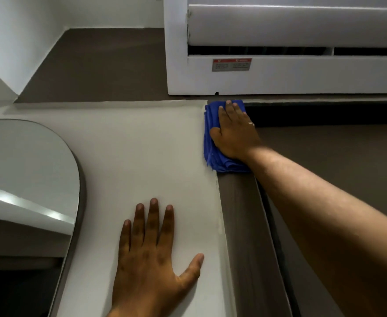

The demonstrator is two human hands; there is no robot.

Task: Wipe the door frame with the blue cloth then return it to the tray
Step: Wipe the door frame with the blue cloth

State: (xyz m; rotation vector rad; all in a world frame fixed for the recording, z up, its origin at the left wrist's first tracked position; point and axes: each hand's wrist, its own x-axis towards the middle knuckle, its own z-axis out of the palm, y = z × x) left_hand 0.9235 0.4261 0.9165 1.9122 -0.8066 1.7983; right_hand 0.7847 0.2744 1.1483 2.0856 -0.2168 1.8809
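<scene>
I am looking up at the top left corner of a dark brown wooden door frame [238, 213]. My right hand [233, 133] presses a folded blue cloth [210, 147] flat against that corner, fingers spread over it, a ring on one finger. The cloth covers the frame's upper end where it meets the top bar. My left hand [151, 259] lies flat and open on the white wall to the left of the frame, holding nothing. No tray is in view.
A white air conditioner [279, 74] hangs just above the door frame. A rounded mirror [28, 179] with a dark rim is on the wall at the left. Dark brown ceiling panel [101, 65] spans the upper left. The door [336, 145] fills the right.
</scene>
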